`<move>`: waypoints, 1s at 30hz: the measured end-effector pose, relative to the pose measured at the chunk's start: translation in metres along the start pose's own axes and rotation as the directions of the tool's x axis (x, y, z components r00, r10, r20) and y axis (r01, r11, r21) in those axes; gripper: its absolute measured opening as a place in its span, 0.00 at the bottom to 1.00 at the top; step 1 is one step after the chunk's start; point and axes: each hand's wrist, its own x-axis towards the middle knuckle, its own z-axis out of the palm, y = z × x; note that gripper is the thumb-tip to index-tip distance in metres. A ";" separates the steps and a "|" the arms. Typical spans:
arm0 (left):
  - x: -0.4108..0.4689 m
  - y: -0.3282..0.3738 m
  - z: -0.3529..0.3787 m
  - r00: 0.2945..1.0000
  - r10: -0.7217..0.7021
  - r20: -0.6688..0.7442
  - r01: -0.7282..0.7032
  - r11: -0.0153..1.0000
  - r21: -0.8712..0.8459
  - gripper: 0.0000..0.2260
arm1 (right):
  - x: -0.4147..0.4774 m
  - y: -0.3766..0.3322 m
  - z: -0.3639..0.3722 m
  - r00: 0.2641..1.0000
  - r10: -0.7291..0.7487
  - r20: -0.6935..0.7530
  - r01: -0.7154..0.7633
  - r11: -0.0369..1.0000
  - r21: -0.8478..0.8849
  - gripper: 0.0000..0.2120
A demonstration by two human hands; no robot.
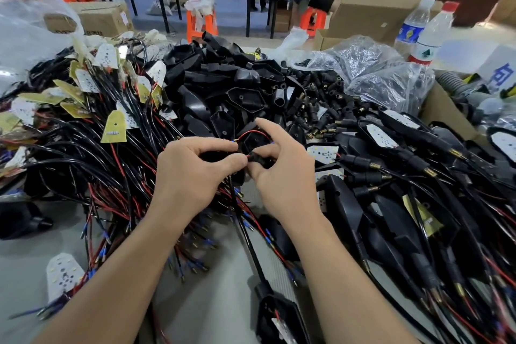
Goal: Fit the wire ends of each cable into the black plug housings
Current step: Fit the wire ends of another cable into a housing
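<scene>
Above the middle of the work table (217, 310), between a heap of loose cables (83, 153) and a heap of black shells (223, 84), the two hands meet. The left hand (192, 173) has its fingers curled, and its thumb and forefinger pinch the red wire (252, 132) close to its end. The right hand (282, 176) holds a small black plug housing (259, 158) between the thumb and the middle fingers. Its forefinger is raised and straight and holds nothing. The black cable (251, 246) that belongs to this wire hangs down from the hands toward the table.

I judge that the step in hand is to feed the wire end into the housing. To do it well, the pinch should be near the metal tip, so that the thin wire does not buckle. The tip should be in line with the hole before any push, and the right hand should hold the housing steady and not turn it. Whether the tip is already inside I cannot tell, because the fingers hide it. The red wire makes a loop above the housing, and a hard pull there could draw the tip out.
</scene>
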 end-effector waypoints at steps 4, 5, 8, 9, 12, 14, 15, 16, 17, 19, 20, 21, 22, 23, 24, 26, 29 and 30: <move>0.003 -0.003 -0.001 0.999 0.016 0.035 -0.019 0.996 0.085 0.12 | 0.004 0.004 -0.001 0.998 0.031 -0.049 -0.029 0.999 0.040 0.32; 0.002 -0.003 0.000 0.998 0.020 0.053 -0.024 0.996 0.082 0.12 | 0.004 0.005 -0.001 0.999 0.029 -0.046 -0.027 0.999 0.037 0.33; 0.001 -0.004 0.004 0.997 0.030 0.067 -0.036 0.995 0.091 0.11 | 0.002 0.004 0.000 1.000 -0.004 0.004 0.004 1.000 -0.011 0.33; 0.000 -0.004 0.006 0.997 0.036 0.066 -0.042 0.995 0.096 0.11 | 0.001 0.003 0.000 0.999 -0.023 0.038 0.025 0.998 -0.058 0.33; -0.003 -0.002 0.009 0.995 0.081 0.064 -0.089 0.987 0.136 0.13 | 0.000 0.001 0.002 0.992 -0.078 0.098 0.095 0.981 -0.172 0.35; -0.006 0.001 0.010 0.995 0.082 0.052 -0.088 0.986 0.139 0.10 | 0.001 0.001 0.002 0.993 -0.062 0.102 0.078 0.985 -0.153 0.36; -0.006 0.002 0.010 0.997 0.066 0.051 -0.072 0.989 0.130 0.08 | 0.001 0.001 0.001 0.994 -0.042 0.102 0.056 0.990 -0.130 0.36; -0.007 0.003 0.010 0.997 0.053 0.058 -0.060 0.990 0.126 0.07 | 0.000 0.001 0.000 0.995 -0.028 0.100 0.039 0.993 -0.109 0.37; -0.007 0.002 0.010 0.996 0.052 0.071 -0.061 0.990 0.128 0.08 | 0.000 0.000 -0.001 0.995 -0.026 0.097 0.036 0.995 -0.097 0.37; -0.004 0.001 0.009 0.995 0.051 0.082 -0.061 0.991 0.119 0.08 | 0.000 -0.001 -0.002 0.995 -0.046 0.086 0.054 0.994 -0.091 0.38; -0.002 0.000 0.008 0.996 0.044 0.076 -0.052 0.994 0.100 0.08 | 0.000 -0.002 -0.001 0.996 -0.049 0.077 0.055 0.996 -0.077 0.38; 0.000 -0.001 0.007 0.997 0.037 0.066 -0.042 0.996 0.078 0.09 | 0.000 -0.003 -0.001 0.997 -0.047 0.059 0.049 0.998 -0.050 0.38; 0.001 -0.001 0.007 0.998 0.032 0.058 -0.036 0.998 0.054 0.10 | 0.000 -0.003 -0.001 0.998 -0.046 0.032 0.046 0.999 -0.021 0.37; 0.001 -0.002 0.007 0.998 0.023 0.055 -0.025 0.999 0.021 0.12 | -0.001 -0.003 -0.001 0.999 -0.051 0.001 0.051 0.999 -0.001 0.37; 0.002 -0.002 0.007 0.998 0.008 0.058 -0.006 0.999 -0.032 0.13 | -0.001 -0.003 -0.001 0.998 -0.054 -0.030 0.054 0.999 0.008 0.37; 0.002 -0.002 0.008 0.998 -0.027 0.059 0.036 0.988 -0.151 0.14 | -0.001 -0.003 -0.001 0.997 -0.013 -0.077 0.013 1.000 -0.001 0.36; 0.002 -0.002 0.007 0.998 -0.068 0.008 0.068 0.977 -0.200 0.12 | 0.002 -0.002 -0.005 0.985 0.131 -0.109 -0.128 0.991 0.035 0.30; 0.003 -0.003 0.007 0.996 -0.083 -0.016 0.078 0.976 -0.204 0.12 | 0.003 -0.003 -0.006 0.979 0.176 -0.107 -0.167 0.982 0.091 0.26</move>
